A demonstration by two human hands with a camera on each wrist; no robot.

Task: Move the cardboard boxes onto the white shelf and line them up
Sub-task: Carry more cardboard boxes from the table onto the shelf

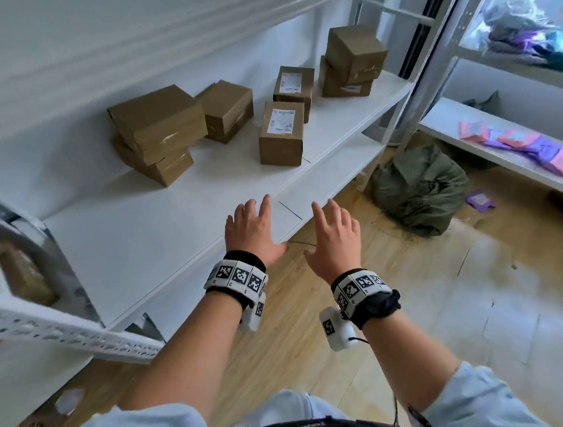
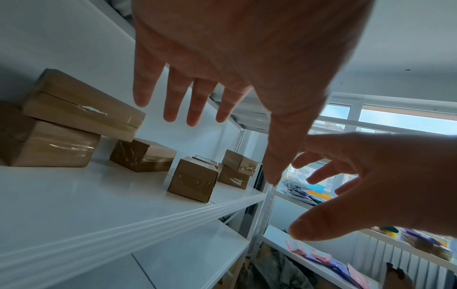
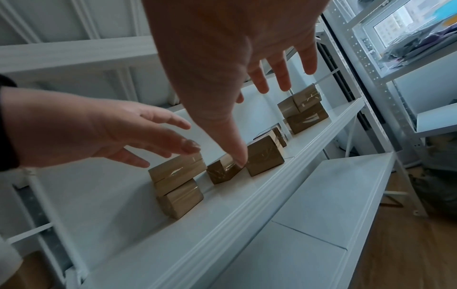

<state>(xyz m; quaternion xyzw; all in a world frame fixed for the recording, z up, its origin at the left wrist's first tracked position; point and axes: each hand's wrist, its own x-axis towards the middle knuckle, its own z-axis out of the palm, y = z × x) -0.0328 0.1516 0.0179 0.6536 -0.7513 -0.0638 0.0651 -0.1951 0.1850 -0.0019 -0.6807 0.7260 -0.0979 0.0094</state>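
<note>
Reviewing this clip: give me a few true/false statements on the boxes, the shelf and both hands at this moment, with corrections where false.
1. Both hands are empty, fingers spread. True: the left hand and right hand hold nothing.
2. All the cardboard boxes lie in a single layer. False: the left stack and the right stack are each two boxes high.
3. The box with a white label stands nearest the front edge of the white shelf. True.
4. A green sack sits on the shelf among the boxes. False: it lies on the wooden floor.
5. The boxes form a neat, even row. False: they sit at differing angles and depths.
</note>
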